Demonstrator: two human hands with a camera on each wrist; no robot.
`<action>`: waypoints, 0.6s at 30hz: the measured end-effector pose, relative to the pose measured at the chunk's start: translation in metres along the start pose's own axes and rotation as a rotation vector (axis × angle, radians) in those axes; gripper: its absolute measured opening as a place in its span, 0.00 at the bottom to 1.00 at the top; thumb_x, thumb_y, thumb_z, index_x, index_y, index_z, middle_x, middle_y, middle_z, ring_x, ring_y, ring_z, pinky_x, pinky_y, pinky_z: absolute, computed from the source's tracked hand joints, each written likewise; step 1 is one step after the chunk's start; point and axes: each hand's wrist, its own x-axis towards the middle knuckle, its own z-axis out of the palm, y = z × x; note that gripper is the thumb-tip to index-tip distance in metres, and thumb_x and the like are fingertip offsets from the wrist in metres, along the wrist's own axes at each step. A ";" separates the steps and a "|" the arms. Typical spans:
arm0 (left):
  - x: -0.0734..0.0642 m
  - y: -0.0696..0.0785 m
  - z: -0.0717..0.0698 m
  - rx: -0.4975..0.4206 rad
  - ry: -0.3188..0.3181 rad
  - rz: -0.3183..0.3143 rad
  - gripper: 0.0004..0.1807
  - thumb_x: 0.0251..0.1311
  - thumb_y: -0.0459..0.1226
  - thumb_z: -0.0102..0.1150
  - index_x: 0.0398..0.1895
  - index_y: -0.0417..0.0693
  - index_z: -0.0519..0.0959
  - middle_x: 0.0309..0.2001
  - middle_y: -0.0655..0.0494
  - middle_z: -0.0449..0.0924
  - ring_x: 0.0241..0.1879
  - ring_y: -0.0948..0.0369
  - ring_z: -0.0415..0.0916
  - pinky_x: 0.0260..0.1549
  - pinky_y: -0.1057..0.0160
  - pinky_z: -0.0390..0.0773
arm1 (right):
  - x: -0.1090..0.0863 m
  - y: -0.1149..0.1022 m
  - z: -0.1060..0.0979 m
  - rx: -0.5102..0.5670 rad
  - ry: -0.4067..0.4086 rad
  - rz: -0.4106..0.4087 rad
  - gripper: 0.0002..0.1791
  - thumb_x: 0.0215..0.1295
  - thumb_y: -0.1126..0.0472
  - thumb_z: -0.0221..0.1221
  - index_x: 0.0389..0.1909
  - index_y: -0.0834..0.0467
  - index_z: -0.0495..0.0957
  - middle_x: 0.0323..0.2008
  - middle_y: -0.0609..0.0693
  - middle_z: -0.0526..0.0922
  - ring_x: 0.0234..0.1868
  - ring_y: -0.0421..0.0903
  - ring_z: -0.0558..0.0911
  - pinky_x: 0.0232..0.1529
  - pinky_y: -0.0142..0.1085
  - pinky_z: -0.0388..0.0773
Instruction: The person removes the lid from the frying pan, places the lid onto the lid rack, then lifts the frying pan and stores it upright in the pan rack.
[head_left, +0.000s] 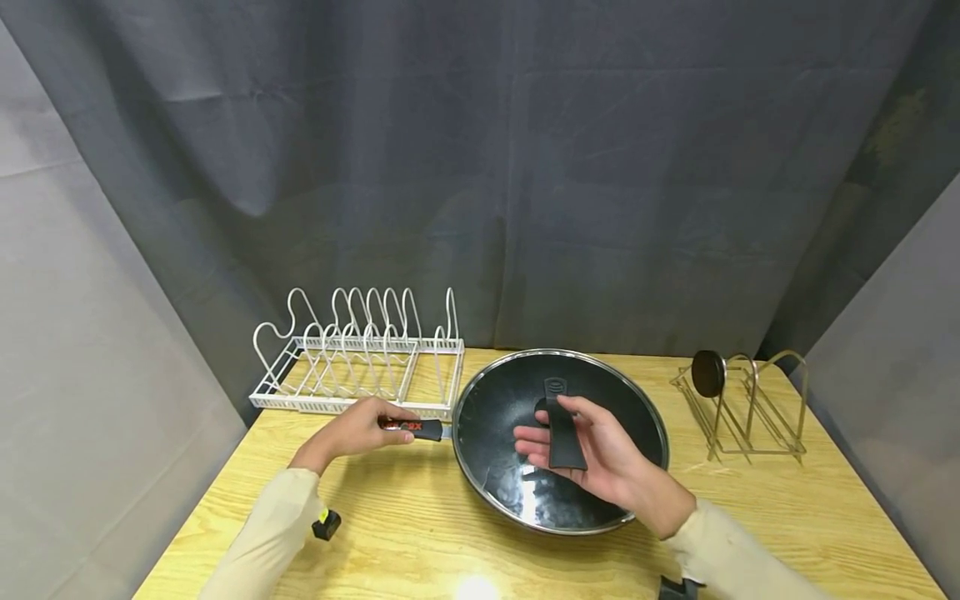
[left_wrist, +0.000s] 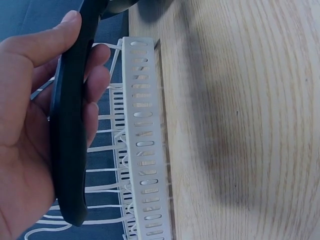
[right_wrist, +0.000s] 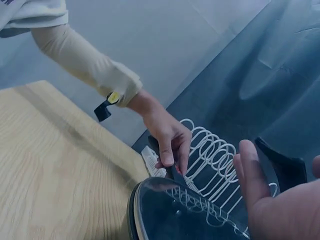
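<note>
Legible markings: we find only one, white lettering on the red band of the pan handle; we make out what looks like "8X", partly hidden by the left hand.

Hanging in loose folds behind and to both sides, a dark grey curtain. Standing in front of it, a light wooden table with visible grain. Glaring off the table's near edge, a bright spot of overhead light.
</note>
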 end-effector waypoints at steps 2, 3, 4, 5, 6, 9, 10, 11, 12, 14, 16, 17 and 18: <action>0.000 0.000 0.000 -0.005 0.000 0.006 0.17 0.59 0.49 0.63 0.51 0.60 0.82 0.46 0.66 0.83 0.30 0.65 0.77 0.29 0.67 0.74 | 0.001 0.000 0.001 0.019 0.008 0.006 0.29 0.71 0.46 0.47 0.62 0.59 0.51 0.55 0.62 0.77 0.54 0.54 0.80 0.49 0.39 0.78; 0.001 -0.001 0.001 -0.007 -0.001 0.004 0.17 0.59 0.49 0.63 0.51 0.61 0.82 0.46 0.67 0.83 0.31 0.65 0.78 0.30 0.67 0.74 | 0.002 0.000 0.002 0.024 0.014 0.005 0.27 0.71 0.47 0.47 0.60 0.59 0.53 0.53 0.61 0.79 0.51 0.52 0.81 0.47 0.38 0.79; 0.001 -0.001 0.001 -0.010 -0.001 0.004 0.17 0.59 0.48 0.63 0.51 0.62 0.82 0.47 0.67 0.83 0.32 0.65 0.78 0.31 0.67 0.75 | 0.002 -0.001 0.003 0.029 0.025 0.004 0.25 0.72 0.48 0.46 0.59 0.59 0.54 0.51 0.59 0.80 0.49 0.51 0.82 0.45 0.37 0.79; 0.001 -0.001 0.001 -0.011 -0.001 0.003 0.16 0.59 0.48 0.64 0.51 0.62 0.82 0.47 0.68 0.83 0.33 0.66 0.78 0.31 0.67 0.75 | 0.003 -0.001 0.005 0.032 0.039 0.001 0.24 0.72 0.48 0.46 0.58 0.59 0.55 0.49 0.57 0.81 0.46 0.49 0.83 0.43 0.36 0.80; 0.001 -0.001 0.001 -0.012 -0.001 0.003 0.16 0.59 0.49 0.64 0.51 0.63 0.82 0.47 0.68 0.83 0.33 0.66 0.78 0.32 0.67 0.75 | 0.004 0.000 0.006 0.033 0.060 -0.002 0.22 0.72 0.49 0.45 0.57 0.59 0.56 0.46 0.55 0.82 0.43 0.47 0.84 0.41 0.35 0.80; 0.001 -0.002 0.000 -0.010 0.001 -0.001 0.16 0.58 0.49 0.64 0.50 0.65 0.82 0.47 0.70 0.82 0.33 0.68 0.78 0.32 0.67 0.75 | 0.007 0.002 0.012 0.000 0.144 -0.028 0.19 0.74 0.50 0.43 0.54 0.60 0.60 0.37 0.49 0.81 0.34 0.41 0.81 0.34 0.31 0.78; 0.001 -0.002 0.000 -0.010 0.002 0.002 0.16 0.58 0.49 0.64 0.50 0.65 0.82 0.47 0.70 0.82 0.33 0.68 0.77 0.32 0.66 0.76 | 0.008 0.003 0.014 -0.015 0.175 -0.038 0.18 0.75 0.51 0.42 0.53 0.60 0.61 0.34 0.48 0.80 0.31 0.40 0.80 0.32 0.30 0.78; 0.001 -0.002 0.000 -0.010 0.002 0.005 0.16 0.58 0.49 0.64 0.51 0.65 0.82 0.46 0.70 0.82 0.32 0.68 0.77 0.31 0.66 0.76 | 0.008 0.004 0.016 -0.032 0.204 -0.047 0.17 0.75 0.51 0.42 0.52 0.60 0.62 0.32 0.47 0.78 0.29 0.39 0.78 0.30 0.29 0.77; 0.001 -0.002 0.000 -0.008 0.003 0.004 0.17 0.57 0.49 0.65 0.51 0.65 0.82 0.46 0.70 0.83 0.31 0.68 0.77 0.30 0.66 0.75 | 0.009 0.005 0.017 -0.049 0.229 -0.057 0.16 0.76 0.52 0.41 0.51 0.60 0.64 0.30 0.46 0.77 0.28 0.39 0.76 0.29 0.29 0.76; 0.001 -0.002 0.000 -0.004 0.008 0.008 0.17 0.57 0.49 0.65 0.51 0.64 0.82 0.45 0.69 0.83 0.29 0.68 0.75 0.28 0.67 0.74 | 0.010 0.006 0.018 -0.077 0.259 -0.073 0.14 0.76 0.54 0.41 0.49 0.60 0.66 0.29 0.45 0.75 0.26 0.38 0.74 0.27 0.28 0.75; 0.001 -0.002 0.000 -0.004 0.007 0.012 0.17 0.57 0.49 0.65 0.51 0.62 0.82 0.44 0.68 0.83 0.28 0.67 0.75 0.27 0.67 0.74 | 0.009 0.006 0.019 -0.090 0.271 -0.080 0.13 0.77 0.55 0.40 0.48 0.60 0.67 0.28 0.45 0.74 0.25 0.38 0.73 0.26 0.28 0.74; 0.001 -0.001 0.000 -0.008 0.004 0.011 0.17 0.57 0.49 0.65 0.51 0.62 0.82 0.44 0.67 0.83 0.28 0.66 0.75 0.26 0.68 0.73 | 0.009 0.007 0.019 -0.096 0.274 -0.081 0.12 0.77 0.56 0.40 0.47 0.60 0.67 0.27 0.45 0.74 0.25 0.38 0.73 0.26 0.28 0.74; 0.001 -0.001 0.000 -0.012 0.003 0.009 0.17 0.57 0.49 0.65 0.51 0.62 0.82 0.45 0.67 0.83 0.28 0.65 0.76 0.26 0.68 0.73 | 0.009 0.007 0.018 -0.099 0.275 -0.080 0.12 0.77 0.57 0.40 0.46 0.60 0.67 0.27 0.45 0.74 0.25 0.38 0.73 0.26 0.28 0.74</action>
